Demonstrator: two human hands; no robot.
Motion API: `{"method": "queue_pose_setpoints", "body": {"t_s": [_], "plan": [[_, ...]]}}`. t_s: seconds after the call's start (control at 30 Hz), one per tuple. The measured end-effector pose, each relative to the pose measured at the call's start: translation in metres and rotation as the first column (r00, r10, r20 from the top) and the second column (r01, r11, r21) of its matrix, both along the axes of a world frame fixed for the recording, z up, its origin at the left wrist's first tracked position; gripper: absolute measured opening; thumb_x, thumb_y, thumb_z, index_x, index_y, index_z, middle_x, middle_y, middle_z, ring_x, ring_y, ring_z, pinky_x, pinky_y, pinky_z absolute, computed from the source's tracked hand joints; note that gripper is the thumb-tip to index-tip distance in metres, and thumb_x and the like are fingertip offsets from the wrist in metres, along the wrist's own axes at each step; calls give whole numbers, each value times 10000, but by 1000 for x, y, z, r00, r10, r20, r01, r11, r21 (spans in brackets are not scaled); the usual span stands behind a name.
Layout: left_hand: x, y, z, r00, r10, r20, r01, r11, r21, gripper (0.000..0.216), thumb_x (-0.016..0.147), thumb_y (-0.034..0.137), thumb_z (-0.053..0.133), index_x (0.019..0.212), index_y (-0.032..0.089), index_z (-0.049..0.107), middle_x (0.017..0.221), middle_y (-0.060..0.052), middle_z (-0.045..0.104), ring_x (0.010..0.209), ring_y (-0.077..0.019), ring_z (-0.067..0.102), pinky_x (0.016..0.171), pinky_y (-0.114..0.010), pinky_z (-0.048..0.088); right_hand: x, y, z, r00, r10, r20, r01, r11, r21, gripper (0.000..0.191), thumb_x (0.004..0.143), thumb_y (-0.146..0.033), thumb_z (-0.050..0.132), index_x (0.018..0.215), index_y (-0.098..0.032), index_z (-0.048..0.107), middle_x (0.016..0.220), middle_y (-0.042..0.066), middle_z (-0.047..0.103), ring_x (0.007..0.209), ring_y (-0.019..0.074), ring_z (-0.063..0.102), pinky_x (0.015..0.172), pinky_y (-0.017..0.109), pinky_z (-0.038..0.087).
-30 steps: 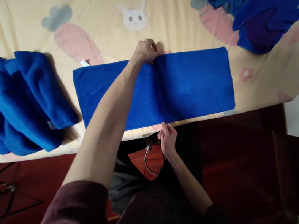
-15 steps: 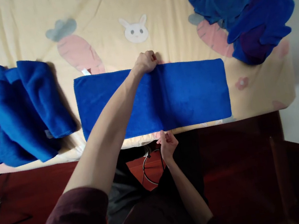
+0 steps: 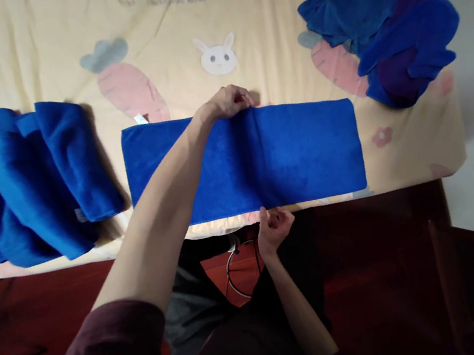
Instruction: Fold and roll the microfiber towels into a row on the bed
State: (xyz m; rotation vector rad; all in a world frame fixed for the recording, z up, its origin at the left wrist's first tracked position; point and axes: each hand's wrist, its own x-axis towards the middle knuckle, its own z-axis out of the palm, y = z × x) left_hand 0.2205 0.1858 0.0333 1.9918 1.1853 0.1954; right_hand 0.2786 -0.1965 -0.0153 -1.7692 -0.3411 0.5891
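Observation:
A blue towel, folded into a long strip, lies flat along the near edge of a bed. My left hand reaches across it and pinches its far edge at the middle. My right hand sits at the near edge, directly opposite, with thumb and fingers closed on the towel's hem. A slight crease runs across the towel between the two hands. A small white tag sticks out at the towel's far left corner.
Several folded blue towels lie overlapping at the left. A loose heap of blue and purple towels sits at the far right. The yellow sheet carries rabbit and carrot prints. Dark red floor lies below the bed edge.
Both hands keep their hold at the towel's middle. The view has tilted so the bed sits lower in the picture. My right hand's fingers have spread a little.

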Motion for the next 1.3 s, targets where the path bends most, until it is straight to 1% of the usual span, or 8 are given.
{"method": "queue_pose_setpoints", "body": {"t_s": [0.2, 0.4, 0.5, 0.6, 0.8, 0.97, 1.1, 1.3], "plan": [[0, -2, -1, 998, 33, 49, -32, 999, -7, 229, 879, 298, 687, 1024, 183, 824, 933, -69, 824, 1028, -206, 738, 987, -296, 574, 8, 5, -4, 993, 86, 85, -71, 984, -166, 496, 871, -625, 773, 1110, -197, 848, 532, -89, 387, 493, 118, 402, 553, 282, 458], [-4, -6, 27, 981, 151, 125, -159, 986, 58, 273, 872, 160, 635, 1048, 138, 842, 1061, -121, 843, 1023, -204, 758, 1006, -327, 585, 8, -13, 6, 983, 56, 175, -31, 990, -140, 576, 853, -754, 767, 1016, -214, 886, 587, 4, 635, 528, 172, 575, 638, 362, 605], [-11, -12, 51, 972, 173, 158, -186, 979, 77, 277, 885, 181, 666, 1094, 129, 839, 1037, -130, 839, 1049, -219, 752, 1005, -352, 585, 18, -18, 23, 967, 17, 254, 4, 997, -82, 573, 834, -773, 792, 919, -212, 876, 748, 95, 783, 574, 214, 659, 661, 406, 632], [-23, -19, 78, 943, 190, 272, -221, 972, 85, 232, 913, 217, 718, 1092, 127, 834, 1008, -125, 834, 1051, -224, 749, 985, -355, 583, 41, -17, 45, 945, -47, 325, 49, 999, 3, 585, 841, -779, 794, 892, -199, 849, 897, 150, 832, 627, 243, 706, 690, 439, 656], [-65, -53, 149, 788, 216, 576, -292, 956, 42, 202, 876, 271, 898, 985, 120, 821, 842, -66, 789, 886, -180, 725, 900, -318, 573, 117, 2, 107, 884, -91, 459, -11, 976, 216, 659, 849, -785, 787, 1014, -147, 809, 758, 95, 763, 580, 224, 684, 608, 409, 637], [-118, -113, 226, 734, 224, 642, -377, 920, 110, 297, 861, 400, 958, 993, 173, 818, 894, -29, 805, 832, -142, 643, 893, -336, 574, 169, 38, 184, 801, -71, 595, -222, 887, 405, 603, 865, -754, 792, 987, -164, 779, 967, 125, 777, 874, 254, 779, 818, 413, 674], [-158, -161, 278, 685, 206, 699, -471, 857, 209, 403, 827, 473, 987, 1014, 157, 820, 887, -46, 808, 731, -116, 569, 806, -340, 583, 186, 67, 248, 800, 55, 597, -393, 799, 454, 568, 886, -720, 805, 1027, -171, 762, 955, 92, 774, 903, 249, 795, 833, 404, 679], [-193, -220, 333, 672, 237, 701, -594, 738, 320, 436, 862, 344, 972, 1066, 2, 796, 797, -63, 766, 632, -75, 599, 749, -303, 585, 183, 92, 323, 761, 158, 630, -568, 632, 527, 488, 934, -659, 817, 1068, -194, 755, 1021, 116, 784, 1058, 273, 780, 976, 452, 651]]}}
